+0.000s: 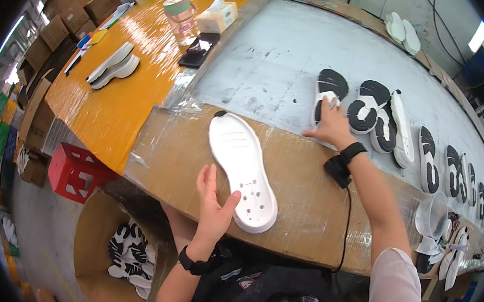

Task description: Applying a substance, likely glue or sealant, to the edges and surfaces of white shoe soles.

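while the left hand (214, 209) stands open beside the white sole (237, 145), thumb at its edge, the right hand (334, 126), well apart, has fingers on a black-and-white sole (333, 80), though i can't tell whether they've closed. both soles should be light, springy, hardly fragile, perhaps slick; i'd grip the side walls near the waist. the white one lies on the film-covered brown bench (307, 197), the other at the grey board (261, 66); cartons (96, 3) stand left, past an orange table (125, 100)

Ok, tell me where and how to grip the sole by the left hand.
Probably best at the middle of the sole, from its left: it narrows there, lies flat with its raised rim up, and the left hand is at that side.
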{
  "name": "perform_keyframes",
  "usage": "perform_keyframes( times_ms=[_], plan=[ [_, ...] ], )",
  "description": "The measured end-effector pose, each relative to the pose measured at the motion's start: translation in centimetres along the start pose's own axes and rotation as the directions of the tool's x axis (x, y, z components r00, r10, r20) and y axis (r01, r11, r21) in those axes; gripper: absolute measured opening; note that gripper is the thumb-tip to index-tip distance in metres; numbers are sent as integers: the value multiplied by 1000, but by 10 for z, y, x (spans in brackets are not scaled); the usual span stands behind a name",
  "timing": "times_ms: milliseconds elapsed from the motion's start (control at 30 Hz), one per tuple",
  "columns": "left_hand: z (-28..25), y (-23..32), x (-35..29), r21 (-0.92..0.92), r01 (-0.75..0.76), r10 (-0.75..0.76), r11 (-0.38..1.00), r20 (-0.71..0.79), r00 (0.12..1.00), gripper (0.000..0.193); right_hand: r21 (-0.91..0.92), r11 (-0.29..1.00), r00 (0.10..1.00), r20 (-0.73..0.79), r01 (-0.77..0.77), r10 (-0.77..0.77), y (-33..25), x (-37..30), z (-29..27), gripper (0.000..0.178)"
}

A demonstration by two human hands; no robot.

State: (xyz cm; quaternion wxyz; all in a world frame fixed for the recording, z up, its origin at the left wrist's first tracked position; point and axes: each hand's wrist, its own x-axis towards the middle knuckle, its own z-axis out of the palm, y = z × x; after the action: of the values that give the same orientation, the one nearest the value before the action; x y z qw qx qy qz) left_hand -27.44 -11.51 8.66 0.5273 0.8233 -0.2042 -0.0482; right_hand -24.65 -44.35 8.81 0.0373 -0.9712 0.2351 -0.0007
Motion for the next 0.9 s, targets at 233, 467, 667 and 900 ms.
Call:
perform_keyframes(
  times_ms=[233,467,667,900],
  plan=[
    [-25,35,10,-364,35,-12,931,65,998,51,993,-72,996,-92,93,11,33,-61,-52,63],
    [-23,74,40,-911,223,-19,347,231,973,51,753,-623,968,73,-212,-242,-7,-193,-61,67],
    [-30,84,24,-776,30,7,630,45,999,38,995,71,985,-51,64,-167,-13,-247,-58,59],
    [-42,101,25,-806,275,-177,525,212,961,31,854,406,924,-195,325,-329,-5,-252,-47,48]
  ],
)
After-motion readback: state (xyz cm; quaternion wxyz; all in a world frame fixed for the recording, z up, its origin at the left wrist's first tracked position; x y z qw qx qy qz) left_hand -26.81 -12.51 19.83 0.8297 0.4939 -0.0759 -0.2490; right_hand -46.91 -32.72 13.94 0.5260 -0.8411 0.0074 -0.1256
